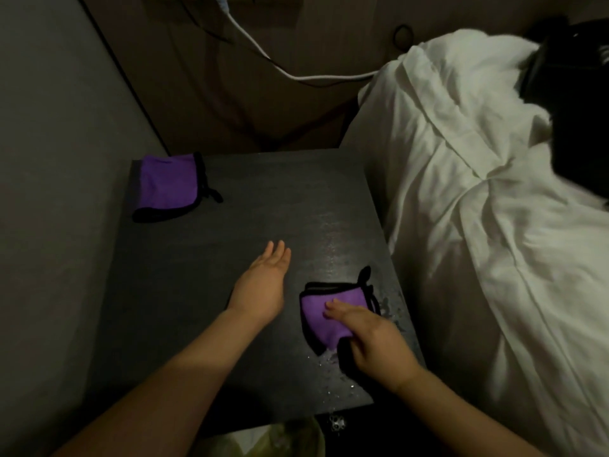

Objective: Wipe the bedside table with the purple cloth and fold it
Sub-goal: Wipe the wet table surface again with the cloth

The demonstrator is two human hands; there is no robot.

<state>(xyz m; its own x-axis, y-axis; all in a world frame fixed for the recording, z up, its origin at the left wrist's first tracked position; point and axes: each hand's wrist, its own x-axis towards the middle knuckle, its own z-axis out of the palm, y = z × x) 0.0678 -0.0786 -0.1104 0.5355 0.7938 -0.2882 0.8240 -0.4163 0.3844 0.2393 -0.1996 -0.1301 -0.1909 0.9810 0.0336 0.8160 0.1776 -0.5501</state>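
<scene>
The white rumpled duvet of the bed [478, 225] runs right along the right edge of the dark, speckled square desk [230, 209], and a grey wall closes in the left side, so the free room for moving lies toward the middle and the far edge. On the desk's near right part sits the folded purple cloth with black trim [324, 311], close to both the right and near edges; wet droplets seem to glisten around it, though the dim light makes that hard to be sure of. The right hand [369, 338] presses it down with fingers laid fairly flat on top, thumb side at its black hem. The left hand [263, 282] hovers spread and holding nothing over the bare middle. The wiping is best done with firm flat pressure, sweeping inward from the edges so the cloth does not slip off. A second folded purple cloth [168, 186] lies in the far left corner, well apart.
</scene>
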